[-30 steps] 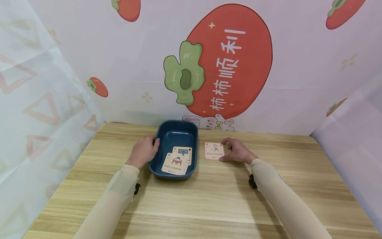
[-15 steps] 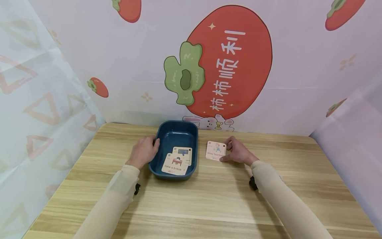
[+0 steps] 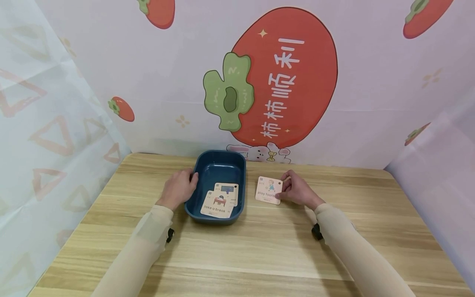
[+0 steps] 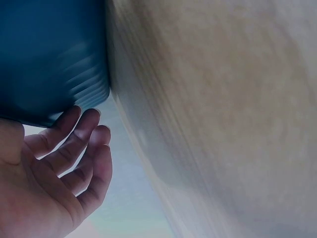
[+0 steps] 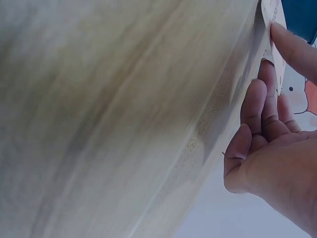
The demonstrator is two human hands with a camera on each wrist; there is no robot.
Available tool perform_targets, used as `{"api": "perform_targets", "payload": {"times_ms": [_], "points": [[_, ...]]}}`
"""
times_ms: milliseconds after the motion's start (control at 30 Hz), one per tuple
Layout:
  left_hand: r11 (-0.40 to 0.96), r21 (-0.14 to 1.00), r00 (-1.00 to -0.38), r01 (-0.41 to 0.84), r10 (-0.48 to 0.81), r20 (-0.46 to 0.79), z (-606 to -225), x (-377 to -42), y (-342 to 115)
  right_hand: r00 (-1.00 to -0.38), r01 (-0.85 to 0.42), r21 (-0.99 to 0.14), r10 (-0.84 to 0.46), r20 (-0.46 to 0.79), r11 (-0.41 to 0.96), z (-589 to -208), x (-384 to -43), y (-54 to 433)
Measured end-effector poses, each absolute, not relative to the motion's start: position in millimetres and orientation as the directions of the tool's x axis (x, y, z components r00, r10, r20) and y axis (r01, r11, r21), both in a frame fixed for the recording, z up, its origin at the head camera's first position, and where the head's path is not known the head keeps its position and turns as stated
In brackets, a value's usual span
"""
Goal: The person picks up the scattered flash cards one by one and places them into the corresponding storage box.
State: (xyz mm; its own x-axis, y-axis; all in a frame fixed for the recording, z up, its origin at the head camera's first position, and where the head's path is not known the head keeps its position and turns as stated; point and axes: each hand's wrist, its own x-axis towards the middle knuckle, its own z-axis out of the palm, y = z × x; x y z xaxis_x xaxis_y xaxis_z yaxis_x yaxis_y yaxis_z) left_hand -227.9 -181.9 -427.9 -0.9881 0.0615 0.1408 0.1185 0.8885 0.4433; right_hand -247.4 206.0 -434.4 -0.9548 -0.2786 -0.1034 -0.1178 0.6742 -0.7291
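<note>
In the head view a square "play football" card (image 3: 269,190) is tilted up at its right side. My right hand (image 3: 296,189) pinches that side, thumb on the printed face and fingers beneath, as the right wrist view also shows. To its left stands a dark blue rectangular bin (image 3: 215,220). My left hand (image 3: 179,187) holds the bin's left rim, with the thumb over the edge and the fingers along the outer wall. Inside the bin lies a "take a break" card (image 3: 218,204), overlapping another card (image 3: 230,189) whose words are mostly covered.
All of this is on a light wood-grain table (image 3: 237,255). A printed cloth backdrop (image 3: 159,74) with red persimmons rises right behind the table's back edge, and further cloth hangs at both sides.
The football card, earlier lying flat with my fingertips at its edge, is now lifted at its right side in my right hand's pinch. My left hand and the bin stay put.
</note>
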Motion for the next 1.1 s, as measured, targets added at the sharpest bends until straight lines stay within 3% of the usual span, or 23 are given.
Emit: {"api": "perform_targets", "payload": {"times_ms": [1100], "points": [[0.880,0.461,-0.988,0.118,0.056,0.144,-431,-230,-183,-0.955,-0.175,-0.756,-0.296,-0.025,0.631,-425,-235,207]]}}
